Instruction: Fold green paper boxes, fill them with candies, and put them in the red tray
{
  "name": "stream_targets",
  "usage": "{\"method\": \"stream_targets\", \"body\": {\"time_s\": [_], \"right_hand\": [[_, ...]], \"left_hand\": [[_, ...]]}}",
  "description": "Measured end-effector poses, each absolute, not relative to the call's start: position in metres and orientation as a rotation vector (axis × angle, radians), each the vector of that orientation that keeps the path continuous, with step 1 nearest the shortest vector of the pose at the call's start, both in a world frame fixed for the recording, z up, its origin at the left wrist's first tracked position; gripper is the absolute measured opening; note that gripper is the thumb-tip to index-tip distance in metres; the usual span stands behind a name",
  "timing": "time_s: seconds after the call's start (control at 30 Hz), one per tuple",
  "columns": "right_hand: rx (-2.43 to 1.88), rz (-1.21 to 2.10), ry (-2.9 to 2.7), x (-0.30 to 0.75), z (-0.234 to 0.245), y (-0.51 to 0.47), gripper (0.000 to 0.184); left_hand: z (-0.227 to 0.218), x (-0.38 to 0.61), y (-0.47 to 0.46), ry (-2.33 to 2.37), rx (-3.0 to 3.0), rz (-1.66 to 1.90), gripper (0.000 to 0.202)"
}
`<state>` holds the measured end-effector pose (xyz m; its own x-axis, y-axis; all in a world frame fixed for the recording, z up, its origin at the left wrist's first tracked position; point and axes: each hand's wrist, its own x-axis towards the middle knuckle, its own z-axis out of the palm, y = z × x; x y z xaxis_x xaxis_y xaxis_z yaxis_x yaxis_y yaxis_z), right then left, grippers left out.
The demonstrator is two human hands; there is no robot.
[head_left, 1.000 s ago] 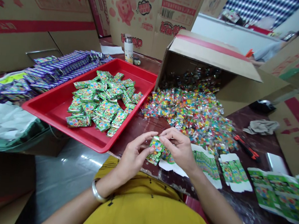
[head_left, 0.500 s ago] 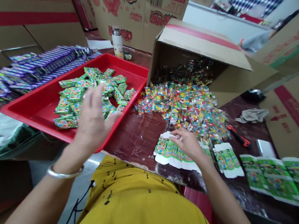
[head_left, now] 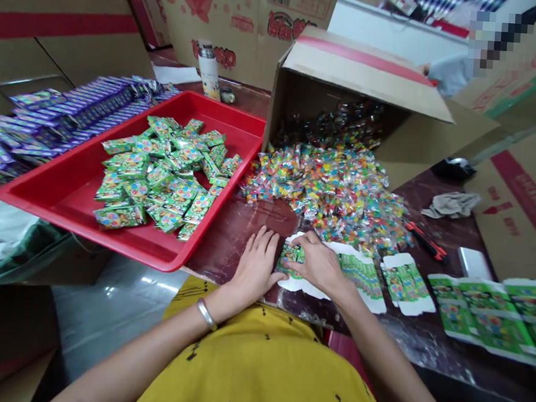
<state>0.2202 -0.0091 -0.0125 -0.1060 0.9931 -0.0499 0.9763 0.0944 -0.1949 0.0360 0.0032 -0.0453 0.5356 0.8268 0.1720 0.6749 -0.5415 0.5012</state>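
Observation:
My left hand (head_left: 256, 267) lies flat on the dark table (head_left: 235, 235) with its fingers stretched out, its thumb touching the left edge of a fanned stack of flat green box blanks (head_left: 359, 275). My right hand (head_left: 315, 262) rests on that stack and pinches the top blank near its left end. Just beyond lies a heap of small colourful wrapped candies (head_left: 333, 190). A red tray (head_left: 71, 193) to the left holds several folded green boxes (head_left: 164, 172).
An open cardboard box (head_left: 349, 84) lies on its side behind the candies. More green blanks (head_left: 485, 308) line the right edge. An orange-handled cutter (head_left: 425, 239), a grey cloth (head_left: 451, 204), purple packets (head_left: 72, 111) and a flask (head_left: 209, 71) are also on the table. Large cartons stand behind.
My left hand came back from over the red tray, where it had let go of the folded green box, and now lies beside the blanks. My right hand went to the stack.

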Motion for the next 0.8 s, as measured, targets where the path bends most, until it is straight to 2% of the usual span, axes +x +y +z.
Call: {"method": "stream_targets", "body": {"time_s": [0.17,0.27,0.4,0.47,0.53,0.8], "right_hand": [[-2.081,0.304,-2.013,0.227,-0.011,-0.007,0.036],[-2.031,0.131,-1.873,0.243,-0.011,-0.014,0.038],[-2.012,-0.123,-2.026,0.243,-0.026,-0.036,0.060],[-2.040,-0.134,-2.122,0.229,-0.036,-0.043,0.074],[-2.057,-0.110,-2.161,0.210,-0.043,-0.043,0.080],[-1.903,0.108,-2.276,0.180,-0.033,-0.010,0.069]], "left_hand": [[-0.044,0.037,-0.004,1.225,2.412,0.591,0.078],[-0.042,0.037,-0.007,1.151,2.448,0.617,0.069],[-0.042,0.033,-0.008,1.085,2.483,0.668,0.068],[-0.046,0.028,-0.008,1.116,2.492,0.676,0.069],[-0.050,0.021,-0.008,1.145,2.505,0.667,0.067],[-0.052,-0.010,-0.014,1.163,2.544,0.617,0.039]]}}
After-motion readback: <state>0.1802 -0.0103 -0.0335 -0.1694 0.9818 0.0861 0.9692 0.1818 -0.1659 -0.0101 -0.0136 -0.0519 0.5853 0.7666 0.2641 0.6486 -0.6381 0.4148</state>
